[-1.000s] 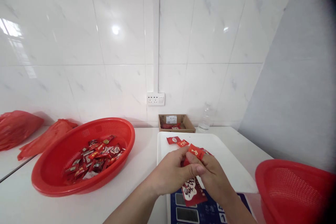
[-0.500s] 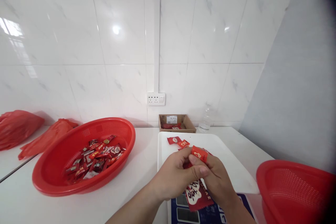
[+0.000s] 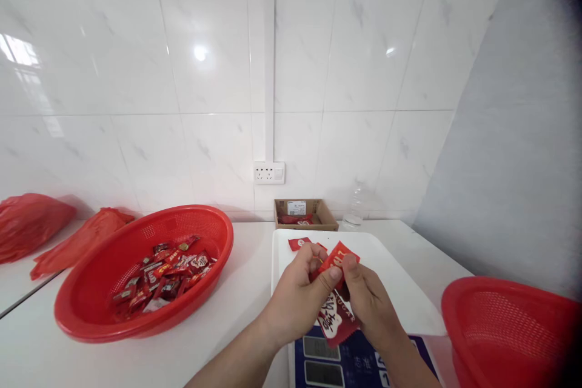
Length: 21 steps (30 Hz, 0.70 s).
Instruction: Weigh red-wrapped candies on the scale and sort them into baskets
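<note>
My left hand (image 3: 302, 297) and my right hand (image 3: 371, 306) meet over the near part of a white scale platform (image 3: 400, 291). Both are closed, with their thumbs on a small red packet (image 3: 340, 256) that has yellowish lettering. Below it hangs a larger dark red packet (image 3: 335, 320), printed with "SUGAR" and a white patch with dark characters. The fingers hide its upper part, so which hand bears it is unclear. Another red packet (image 3: 297, 244) lies on the platform just beyond my left fingers. The blue scale panel (image 3: 359, 364) shows beneath my hands.
A large red basket (image 3: 97, 309) on the left holds several wrapped sweets (image 3: 168, 273). Another red basket (image 3: 468, 297) stands at right. Behind the scale are a cardboard box (image 3: 325, 216) with red packets and a clear bottle (image 3: 355, 203). Red plastic bags (image 3: 34, 224) lie far left.
The small red packet has turned and tilted between my fingers. My right thumb has come up onto it. The larger packet has swung slightly and risen a little.
</note>
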### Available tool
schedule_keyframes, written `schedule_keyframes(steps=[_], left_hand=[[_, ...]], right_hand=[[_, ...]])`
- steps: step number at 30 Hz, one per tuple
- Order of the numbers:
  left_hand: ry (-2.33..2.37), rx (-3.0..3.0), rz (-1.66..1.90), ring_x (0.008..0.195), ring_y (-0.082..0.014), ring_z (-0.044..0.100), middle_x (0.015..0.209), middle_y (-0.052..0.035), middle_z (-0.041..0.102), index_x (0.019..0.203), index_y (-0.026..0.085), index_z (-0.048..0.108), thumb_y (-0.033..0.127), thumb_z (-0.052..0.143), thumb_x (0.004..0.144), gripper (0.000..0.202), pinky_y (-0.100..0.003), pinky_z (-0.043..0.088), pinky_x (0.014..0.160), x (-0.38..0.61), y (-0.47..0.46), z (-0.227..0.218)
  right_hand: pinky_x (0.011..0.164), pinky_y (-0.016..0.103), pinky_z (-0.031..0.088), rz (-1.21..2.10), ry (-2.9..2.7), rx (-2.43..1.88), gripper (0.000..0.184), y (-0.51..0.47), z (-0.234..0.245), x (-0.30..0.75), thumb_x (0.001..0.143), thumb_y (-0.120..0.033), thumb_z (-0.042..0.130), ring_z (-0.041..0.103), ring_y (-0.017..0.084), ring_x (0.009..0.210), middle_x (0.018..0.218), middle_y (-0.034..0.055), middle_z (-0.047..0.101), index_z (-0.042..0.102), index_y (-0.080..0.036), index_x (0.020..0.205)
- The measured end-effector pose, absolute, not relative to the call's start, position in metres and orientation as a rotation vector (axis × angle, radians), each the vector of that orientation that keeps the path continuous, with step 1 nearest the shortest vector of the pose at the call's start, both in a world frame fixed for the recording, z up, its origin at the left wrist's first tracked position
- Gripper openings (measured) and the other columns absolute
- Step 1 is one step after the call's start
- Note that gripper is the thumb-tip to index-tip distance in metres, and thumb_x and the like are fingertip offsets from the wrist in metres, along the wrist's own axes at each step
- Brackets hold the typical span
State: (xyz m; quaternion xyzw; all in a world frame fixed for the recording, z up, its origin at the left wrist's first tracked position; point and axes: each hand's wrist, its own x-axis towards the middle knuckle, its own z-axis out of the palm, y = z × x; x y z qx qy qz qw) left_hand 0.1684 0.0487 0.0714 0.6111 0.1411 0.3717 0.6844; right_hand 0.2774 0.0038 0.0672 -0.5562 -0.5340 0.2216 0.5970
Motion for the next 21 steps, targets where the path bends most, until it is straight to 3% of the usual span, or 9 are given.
schedule_keyframes(steps=[4,9,14,21], left_hand=[[0.391,1.456,0.891,0.060,-0.0083,0.041,0.067,0.0029,0.046,0.075,0.016,0.044,0.045,0.056,0.079,0.032,-0.021,0.034,0.056,0.1649,0.0531,0.0777],[0.412,1.445,0.898,0.058,-0.0080,0.041,0.065,0.0032,0.046,0.075,0.016,0.044,0.045,0.056,0.079,0.031,-0.020,0.033,0.055,0.1623,0.0577,0.0789],[0.445,1.491,0.875,0.058,-0.0082,0.041,0.066,0.0033,0.046,0.075,0.017,0.046,0.046,0.055,0.080,0.031,-0.020,0.034,0.055,0.1617,0.0585,0.0758],[0.483,1.524,0.930,0.057,-0.0091,0.044,0.066,0.0021,0.051,0.074,0.015,0.049,0.045,0.057,0.077,0.031,-0.020,0.035,0.053,0.1606,0.0593,0.0809]], right_hand=[[0.044,0.023,0.034,0.470,-1.321,-1.363,0.049,0.0033,0.0705,0.2802,0.082,-0.060,0.035,0.040,0.012,0.048,0.049,-0.0032,0.043,0.040,-0.021,0.054],[0.051,0.023,0.039,0.384,-1.338,-1.389,0.038,0.0033,0.0759,0.2813,0.083,-0.051,0.042,0.046,0.013,0.055,0.057,-0.0022,0.051,0.052,-0.020,0.064],[0.052,0.023,0.039,0.310,-1.343,-1.376,0.036,0.0045,0.0730,0.2821,0.083,-0.047,0.043,0.047,0.014,0.055,0.056,-0.0014,0.053,0.056,-0.020,0.063],[0.049,0.022,0.036,0.518,-1.193,-1.300,0.032,0.0033,0.0735,0.2833,0.079,-0.050,0.051,0.045,0.011,0.054,0.058,-0.0032,0.052,0.057,-0.020,0.070]])
